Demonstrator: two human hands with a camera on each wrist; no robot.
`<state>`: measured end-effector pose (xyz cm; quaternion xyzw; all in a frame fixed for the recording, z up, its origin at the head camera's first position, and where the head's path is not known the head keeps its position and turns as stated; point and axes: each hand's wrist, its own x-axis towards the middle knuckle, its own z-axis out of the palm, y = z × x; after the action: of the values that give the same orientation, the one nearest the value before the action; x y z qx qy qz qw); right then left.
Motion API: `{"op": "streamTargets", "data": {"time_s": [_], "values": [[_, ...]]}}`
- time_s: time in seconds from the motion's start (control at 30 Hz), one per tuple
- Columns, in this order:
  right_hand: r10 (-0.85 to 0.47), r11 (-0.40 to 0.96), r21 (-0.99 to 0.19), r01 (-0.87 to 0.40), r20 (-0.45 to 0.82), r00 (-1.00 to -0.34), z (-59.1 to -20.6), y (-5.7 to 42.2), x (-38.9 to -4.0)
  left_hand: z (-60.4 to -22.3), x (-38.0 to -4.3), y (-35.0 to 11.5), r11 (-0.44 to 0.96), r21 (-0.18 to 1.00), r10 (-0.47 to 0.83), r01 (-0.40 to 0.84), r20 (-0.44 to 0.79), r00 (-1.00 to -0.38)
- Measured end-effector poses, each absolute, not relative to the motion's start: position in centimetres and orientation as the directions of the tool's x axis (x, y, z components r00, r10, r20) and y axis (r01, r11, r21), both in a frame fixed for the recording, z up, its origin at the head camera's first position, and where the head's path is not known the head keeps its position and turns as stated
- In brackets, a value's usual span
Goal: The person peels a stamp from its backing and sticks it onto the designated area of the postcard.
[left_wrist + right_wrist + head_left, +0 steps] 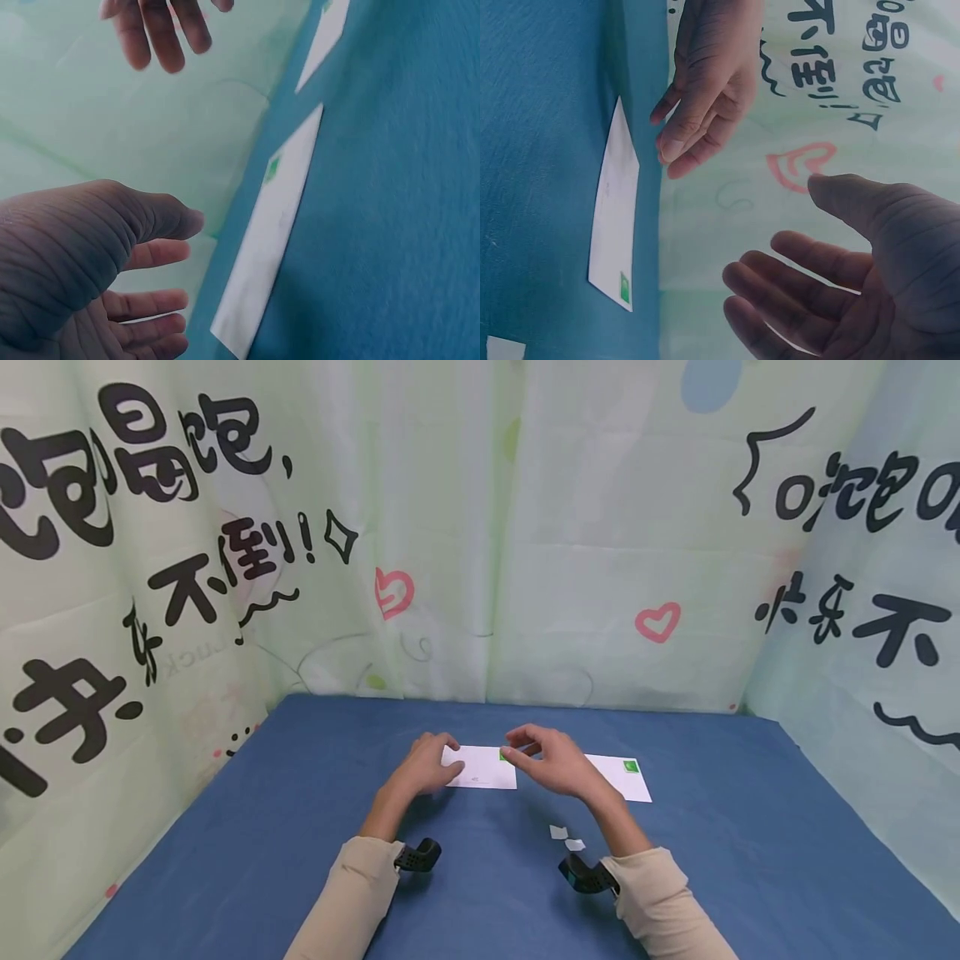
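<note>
A white envelope with a green stamp at its upper right corner lies flat on the blue table, between my two hands. My left hand hovers over its left end, fingers relaxed and thumb apart, holding nothing. Above its right end is my right hand, also relaxed and holding nothing, its fingers spread in the right wrist view. A second white envelope with a green stamp lies to the right, partly hidden behind the right hand. The left wrist view shows the nearer envelope lying below the left hand.
Two small white paper pieces, one just behind the other, lie on the blue cloth near the right wrist. Light printed curtains with dark lettering and pink hearts stand behind the table and along both sides.
</note>
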<state>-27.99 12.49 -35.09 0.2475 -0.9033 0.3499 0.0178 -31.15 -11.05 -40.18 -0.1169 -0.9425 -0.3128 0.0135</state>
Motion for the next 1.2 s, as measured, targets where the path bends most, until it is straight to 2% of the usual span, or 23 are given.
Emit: {"op": "streamTargets", "data": {"time_s": [0.57,1.2], "values": [[-0.540,0.654,-0.545,-0.524,0.148,-0.829,-33.6,12.9,-26.5,-36.5,-28.9,-9.2,0.715,0.598,0.378,0.362,0.105,-0.920],[-0.550,0.657,-0.527,-0.540,0.155,-0.821,-32.8,12.9,-25.7,-35.5,-27.9,-8.3,0.709,0.582,0.407,0.399,0.126,-0.905]]}}
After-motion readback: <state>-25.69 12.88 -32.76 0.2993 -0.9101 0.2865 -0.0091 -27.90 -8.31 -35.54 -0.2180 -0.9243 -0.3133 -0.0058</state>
